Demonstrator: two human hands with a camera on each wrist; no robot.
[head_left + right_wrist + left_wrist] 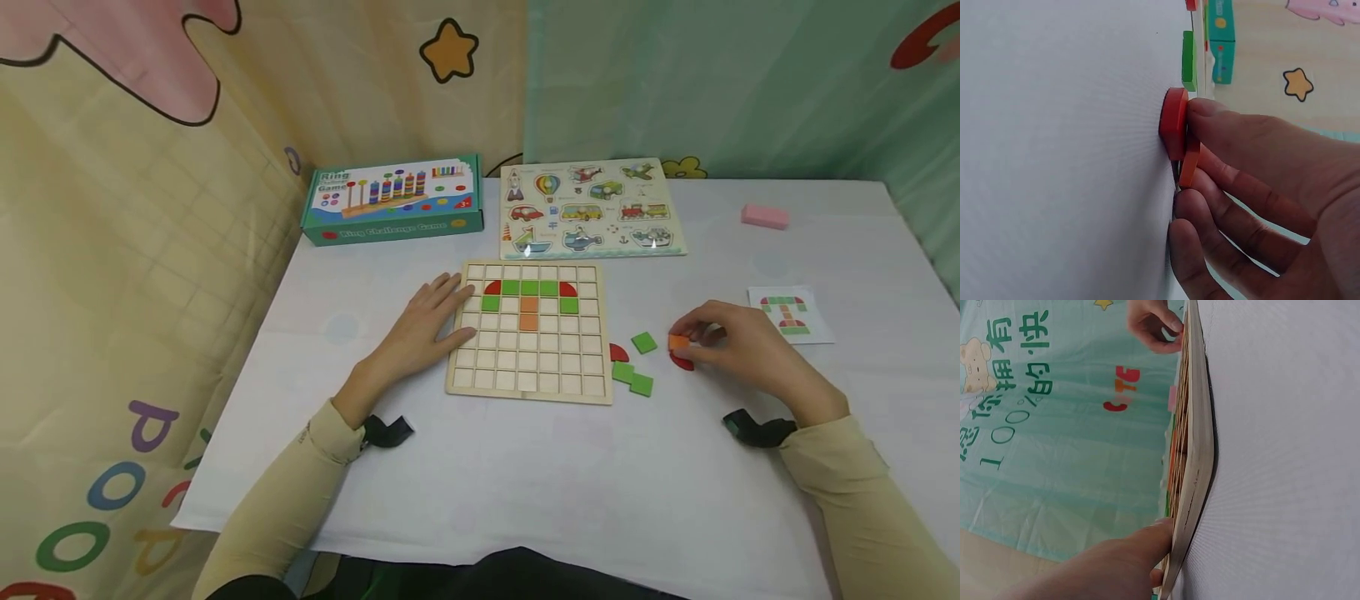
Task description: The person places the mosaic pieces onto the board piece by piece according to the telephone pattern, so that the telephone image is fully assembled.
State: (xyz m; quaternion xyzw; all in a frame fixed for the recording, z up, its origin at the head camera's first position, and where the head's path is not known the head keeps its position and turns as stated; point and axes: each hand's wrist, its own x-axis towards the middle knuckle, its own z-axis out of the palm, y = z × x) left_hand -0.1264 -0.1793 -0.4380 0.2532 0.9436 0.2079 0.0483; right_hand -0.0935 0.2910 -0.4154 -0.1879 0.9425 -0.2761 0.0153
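Head view downward (wrist views low)

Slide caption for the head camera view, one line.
Left hand touches the grid board; right hand pinches an orange tile.

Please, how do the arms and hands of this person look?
The left hand and right hand are bare, without gloves. The left sleeve and right sleeve are long and beige. A dark strap sticks out at the left sleeve's end, a similar strap at the right's.
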